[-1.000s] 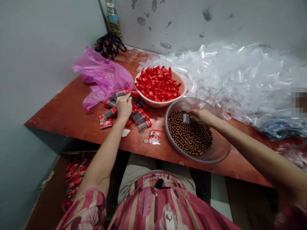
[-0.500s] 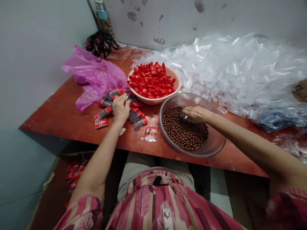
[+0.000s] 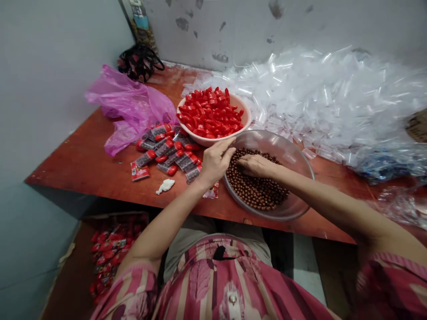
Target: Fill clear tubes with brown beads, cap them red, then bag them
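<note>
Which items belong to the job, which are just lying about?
Likely job: round brown balls, right hand in them; grey translucent plastic bowl; red plastic caps; round pale pink bowl; clear red-capped packs; clear plastic pieces.

Likely lying about: pink plastic bag; black patterned bag; white scrap.

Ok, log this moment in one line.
left hand: near clear bowl; right hand: among brown balls, grip hidden; red pieces: in pink bowl; filled containers: left of clear bowl
</note>
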A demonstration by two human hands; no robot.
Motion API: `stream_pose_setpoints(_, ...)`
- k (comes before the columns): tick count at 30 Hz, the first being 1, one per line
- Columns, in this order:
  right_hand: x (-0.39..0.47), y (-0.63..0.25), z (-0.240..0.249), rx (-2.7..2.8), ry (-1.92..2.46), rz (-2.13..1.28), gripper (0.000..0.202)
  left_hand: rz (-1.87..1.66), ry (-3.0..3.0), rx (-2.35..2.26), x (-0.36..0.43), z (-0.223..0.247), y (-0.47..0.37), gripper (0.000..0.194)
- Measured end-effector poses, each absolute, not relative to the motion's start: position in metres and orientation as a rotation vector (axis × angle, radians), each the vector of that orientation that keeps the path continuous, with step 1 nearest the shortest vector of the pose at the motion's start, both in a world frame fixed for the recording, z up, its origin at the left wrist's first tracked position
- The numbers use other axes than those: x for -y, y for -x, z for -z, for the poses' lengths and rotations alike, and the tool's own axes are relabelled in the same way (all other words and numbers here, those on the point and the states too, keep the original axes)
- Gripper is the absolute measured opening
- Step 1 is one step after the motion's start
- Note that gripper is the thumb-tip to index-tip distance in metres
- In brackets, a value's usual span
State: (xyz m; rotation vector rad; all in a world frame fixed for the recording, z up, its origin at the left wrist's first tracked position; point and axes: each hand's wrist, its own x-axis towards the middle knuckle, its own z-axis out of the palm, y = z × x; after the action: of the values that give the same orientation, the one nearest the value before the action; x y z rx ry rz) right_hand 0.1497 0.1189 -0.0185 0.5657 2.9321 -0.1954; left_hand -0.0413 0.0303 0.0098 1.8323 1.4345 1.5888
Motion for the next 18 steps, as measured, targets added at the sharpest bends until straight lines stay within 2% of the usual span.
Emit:
stream_pose_setpoints(4, -0.117, -0.154, 0.017, -2.983, -0.796, 0.794, 0.037, -1.573, -1.683, -1.379, -0.031, -0.009, 0.031, 0.031)
stream_pose_setpoints(9, -0.106, -0.175, -0.009, -2.735, -1.189, 1.745, 0.044, -1.441, -1.655, -1.369, -0.032, -0.012, 0.024, 0.036)
stream_pose_setpoints(11, -0.098, -0.178, -0.018, -2.63, -1.244, 2.027, 0.044, -1.33, -1.661, -1.377, -0.032, -0.013, 0.018, 0.042)
stream_pose_setpoints(15, -0.084, -0.178, -0.026, -2.619, -1.267, 2.334, 0.044, -1.188, -1.643, -1.233, -0.035, -0.009, 0.005, 0.043)
stream_pose_setpoints(18, -0.08, -0.178, -0.027, -2.711, -1.336, 2.296, 0.045, -1.248, -1.535, -1.069, -0.039, -0.001, -0.001, 0.039)
